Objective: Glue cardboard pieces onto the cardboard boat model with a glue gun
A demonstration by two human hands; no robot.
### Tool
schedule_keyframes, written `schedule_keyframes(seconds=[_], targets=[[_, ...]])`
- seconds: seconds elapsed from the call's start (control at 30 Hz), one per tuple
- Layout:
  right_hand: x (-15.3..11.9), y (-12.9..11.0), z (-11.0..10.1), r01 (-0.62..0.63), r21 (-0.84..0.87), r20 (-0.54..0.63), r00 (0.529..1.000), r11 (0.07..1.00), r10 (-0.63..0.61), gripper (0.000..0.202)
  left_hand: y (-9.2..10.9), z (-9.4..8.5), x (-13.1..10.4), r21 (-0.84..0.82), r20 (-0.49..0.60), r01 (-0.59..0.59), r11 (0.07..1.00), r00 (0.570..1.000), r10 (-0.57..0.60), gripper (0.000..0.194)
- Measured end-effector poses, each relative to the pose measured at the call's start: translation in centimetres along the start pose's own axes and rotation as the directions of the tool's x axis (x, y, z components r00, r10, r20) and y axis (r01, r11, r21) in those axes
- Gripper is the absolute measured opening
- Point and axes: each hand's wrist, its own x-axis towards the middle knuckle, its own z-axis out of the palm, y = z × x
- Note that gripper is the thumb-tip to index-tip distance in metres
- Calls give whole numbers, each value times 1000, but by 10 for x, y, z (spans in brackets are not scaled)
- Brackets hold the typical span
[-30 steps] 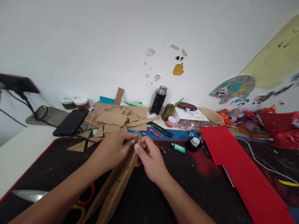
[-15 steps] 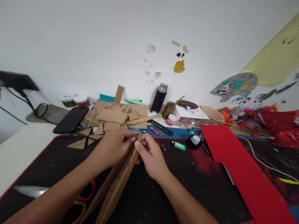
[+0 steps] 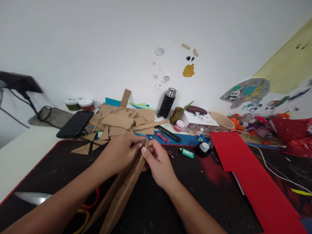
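Note:
A long folded cardboard strip [image 3: 125, 191] runs from the bottom edge up to my two hands, its two sides meeting at the far end. My left hand [image 3: 123, 151] is closed on that far end from the left, thumb and fingers pinching the cardboard. From the right, my right hand [image 3: 157, 159] pinches the same tip with thumb and bent fingers. Under the left forearm lie scissors with red and yellow handles [image 3: 85, 221], partly hidden by the arm and the cardboard. Something small and round-edged shows beneath the tip, too covered to make out.
Cardboard scraps [image 3: 119, 120] are heaped behind my hands, with a phone [image 3: 75, 124] to their left. A black thermos [image 3: 167, 104], a utility knife [image 3: 170, 134], a green lighter [image 3: 186, 152] and a tape roll [image 3: 202, 149] stand or lie beyond. Red card [image 3: 253, 182] covers the right side.
Both hands keep their pinch on the cardboard tip with hardly any movement. The whole view has shifted very slightly.

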Motion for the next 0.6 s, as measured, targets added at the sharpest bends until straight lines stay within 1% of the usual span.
schedule_keyframes(seconds=[0.17, 0.6], targets=[[0, -1, 0, 1, -18, -15, 1000, 1000, -1, 40, 1, 0, 0, -15, 29, -9, 1000, 1000, 9, 42], [-1, 0, 0, -1, -4, -14, 1000, 1000, 1, 39, -1, -1, 0, -24, 17, -25, 999, 1000, 25, 41]])
